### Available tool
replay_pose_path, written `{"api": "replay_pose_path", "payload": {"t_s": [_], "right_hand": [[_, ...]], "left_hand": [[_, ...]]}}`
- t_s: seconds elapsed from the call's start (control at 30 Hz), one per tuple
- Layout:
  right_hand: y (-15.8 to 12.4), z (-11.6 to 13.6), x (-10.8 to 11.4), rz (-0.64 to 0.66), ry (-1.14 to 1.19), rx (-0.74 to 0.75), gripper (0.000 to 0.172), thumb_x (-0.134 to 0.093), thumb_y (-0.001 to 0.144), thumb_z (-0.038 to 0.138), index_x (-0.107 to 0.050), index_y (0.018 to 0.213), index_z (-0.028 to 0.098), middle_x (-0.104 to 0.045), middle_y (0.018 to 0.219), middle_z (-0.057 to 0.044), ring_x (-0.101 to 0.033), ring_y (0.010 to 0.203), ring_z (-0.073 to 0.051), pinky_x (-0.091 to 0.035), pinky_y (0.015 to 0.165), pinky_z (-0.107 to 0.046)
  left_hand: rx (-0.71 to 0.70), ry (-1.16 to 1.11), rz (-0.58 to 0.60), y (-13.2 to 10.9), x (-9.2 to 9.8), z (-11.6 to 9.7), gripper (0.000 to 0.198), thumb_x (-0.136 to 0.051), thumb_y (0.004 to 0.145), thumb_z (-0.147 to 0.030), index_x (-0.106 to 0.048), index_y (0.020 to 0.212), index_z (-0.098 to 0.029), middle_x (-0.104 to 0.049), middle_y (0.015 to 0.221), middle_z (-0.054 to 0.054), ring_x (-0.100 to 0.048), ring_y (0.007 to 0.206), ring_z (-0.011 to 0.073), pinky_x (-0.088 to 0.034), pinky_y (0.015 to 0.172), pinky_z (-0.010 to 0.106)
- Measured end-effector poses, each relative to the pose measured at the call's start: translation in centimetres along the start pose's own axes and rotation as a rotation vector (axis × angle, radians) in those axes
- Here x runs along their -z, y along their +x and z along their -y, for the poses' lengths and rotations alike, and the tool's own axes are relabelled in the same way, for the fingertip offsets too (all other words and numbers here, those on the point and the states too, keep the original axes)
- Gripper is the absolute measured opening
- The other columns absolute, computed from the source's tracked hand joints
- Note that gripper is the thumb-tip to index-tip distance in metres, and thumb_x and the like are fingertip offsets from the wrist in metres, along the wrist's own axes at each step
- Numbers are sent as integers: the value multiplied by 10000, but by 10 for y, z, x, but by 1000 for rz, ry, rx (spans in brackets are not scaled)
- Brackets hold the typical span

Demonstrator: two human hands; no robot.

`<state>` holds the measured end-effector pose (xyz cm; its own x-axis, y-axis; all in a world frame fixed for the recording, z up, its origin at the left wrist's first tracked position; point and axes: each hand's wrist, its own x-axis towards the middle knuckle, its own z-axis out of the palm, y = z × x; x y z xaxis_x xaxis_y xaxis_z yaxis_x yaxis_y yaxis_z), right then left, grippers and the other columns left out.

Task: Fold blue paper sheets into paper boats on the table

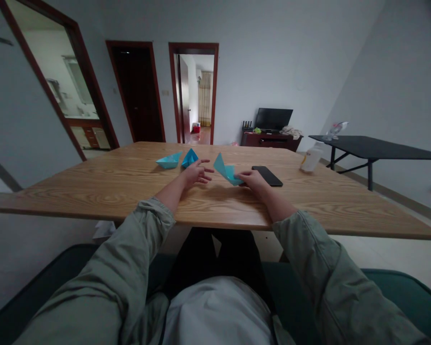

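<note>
head view | left hand (197, 175): fingers spread wide, holding nothing, near a flat paper boat (169, 161) and a folded blue paper piece (189, 158) | right hand (254, 182): fingers close together against a tilted origami boat (224, 169), grip unclear, just beside a black smartphone (267, 176) | all on a wooden table (93, 191)

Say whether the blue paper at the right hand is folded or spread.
Folded: the blue paper shows creased, pointed sections beside the right hand.

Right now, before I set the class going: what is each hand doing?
Left hand: open, fingers spread, holding nothing.
Right hand: resting against the folded blue paper boat; whether it grips it cannot be told.
</note>
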<state>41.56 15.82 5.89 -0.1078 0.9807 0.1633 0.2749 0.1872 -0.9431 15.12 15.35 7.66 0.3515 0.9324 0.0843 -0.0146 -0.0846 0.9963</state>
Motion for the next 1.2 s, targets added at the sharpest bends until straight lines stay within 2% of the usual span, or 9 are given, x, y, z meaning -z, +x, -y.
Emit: {"api": "replay_pose_path", "payload": {"t_s": [0.07, 0.17, 0.3, 0.53, 0.8, 0.9, 1.0, 1.1, 1.2], "right_hand": [[-1, 2, -3, 39, 175, -46, 216, -758, 686, 342, -713, 748, 140, -705, 786, -86, -616, 677, -166, -520, 577, -249], [-3, 5, -6, 115, 254, -74, 215, -756, 695, 337, -706, 769, 142, -716, 854, -108, -626, 697, -171, -538, 582, -247], [-5, 6, -6, 151, 292, -73, 200, -695, 755, 343, -693, 820, 154, -716, 888, -107, -619, 681, -157, -539, 601, -251], [-6, 8, -9, 182, 238, -40, 225, -640, 756, 365, -666, 882, 180, -710, 948, -81, -641, 745, -149, -498, 646, -237], [-1, 19, -17, -143, 183, 122, 342, -461, 759, 393, -648, 959, 188, -678, 1077, -76, -618, 1002, -198, -475, 832, -305], [-2, 24, -25, -123, 114, 240, 407, -546, 740, 426, -650, 1049, 183, -678, 1100, -81, -594, 1054, -220, -457, 867, -321], [-5, 27, -28, -193, 88, 343, 443, -569, 746, 472, -652, 1062, 173, -685, 1087, -84, -592, 1037, -230, -451, 857, -326], [-9, 31, -26, -260, 48, 408, 429, -497, 796, 511, -684, 963, 163, -703, 994, -74, -602, 963, -231, -447, 797, -319], [-12, 32, -25, -270, -130, 451, 410, -538, 792, 518, -691, 828, 139, -689, 799, -55, -595, 774, -201, -421, 693, -291]], "left_hand": [[-15, 19, 85, -2, -9, 1, 674, -646, 650, -180, -401, 1275, -245, -602, 1222, 130, -705, 769, 187, -546, 640, 298], [-98, 58, 146, 0, -29, 0, 594, -705, 690, -276, -431, 1214, -226, -598, 1220, 130, -702, 759, 171, -535, 619, 268], [-171, 126, 8, 11, -49, -2, 502, -705, 730, -358, -467, 1135, -182, -619, 1129, 114, -672, 639, 118, -486, 525, 206], [-327, 306, -186, 23, -66, 3, 486, -661, 738, -272, -455, 1170, -192, -605, 1091, 66, -611, 634, 93, -467, 501, 197], [-440, 580, -507, 19, -67, -5, 452, -615, 747, -245, -489, 1174, -164, -625, 1046, 78, -602, 905, 204, -477, 814, 313], [-504, 555, -464, 19, -65, -6, 442, -613, 744, -215, -508, 1171, -164, -627, 1083, 78, -600, 954, 203, -464, 851, 303], [-567, 530, -443, 23, -64, -3, 423, -625, 742, -201, -529, 1152, -169, -641, 1067, 71, -609, 938, 191, -472, 833, 291], [-583, 464, -515, 29, -62, 1, 428, -648, 736, -195, -528, 1146, -171, -657, 1032, 73, -626, 902, 185, -487, 809, 292], [-560, 344, -504, 34, -60, 4, 466, -670, 729, -184, -511, 1166, -164, -676, 964, 72, -647, 821, 172, -508, 760, 286]]}}
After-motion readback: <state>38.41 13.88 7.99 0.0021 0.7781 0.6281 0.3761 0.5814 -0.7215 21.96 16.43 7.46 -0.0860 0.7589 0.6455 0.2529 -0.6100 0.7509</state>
